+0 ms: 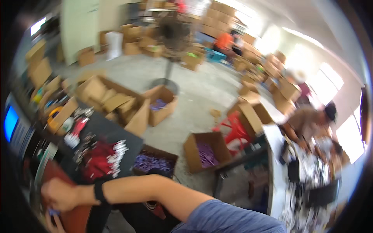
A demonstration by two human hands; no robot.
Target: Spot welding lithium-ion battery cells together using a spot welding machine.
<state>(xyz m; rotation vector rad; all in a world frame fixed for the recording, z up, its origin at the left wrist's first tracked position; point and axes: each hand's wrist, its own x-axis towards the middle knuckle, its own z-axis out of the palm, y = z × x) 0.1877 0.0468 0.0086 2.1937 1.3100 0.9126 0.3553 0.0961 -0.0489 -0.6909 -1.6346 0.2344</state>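
A worker's right hand (60,194) bends downward over a reddish-brown panel (75,215), its fingers curled in narrow; blur leaves it impossible to tell whether they grip anything. Just below it, the left hand (54,223) shows only in part, a finger or two extended, its hold likewise unclear. A small blue-violet piece (53,212) sits between the two hands, close against the left fingers, too smeared to identify further.

Work this fine likely calls for a steady pinch by the left fingers, short movements from the right, and both hands kept low over the panel. The right forearm, banded by a black wristband (100,193), crosses near loose stock and is best held clear of it.

Just beyond the right hand and to its right, dark red straps (97,162) with white ends lie heaped on a black tabletop (112,130). A lit monitor (11,124) stands beyond the hand to its left. Farther right of the hand, one carton (155,162) holds a mass of purple pieces; past it, another carton (190,155) holds purple strips (206,155).

Well apart from the hand, a pedestal fan (173,33) stands on the concrete floor, and far to the right a co-worker (307,120) in brown leans over a cluttered bench (275,155).
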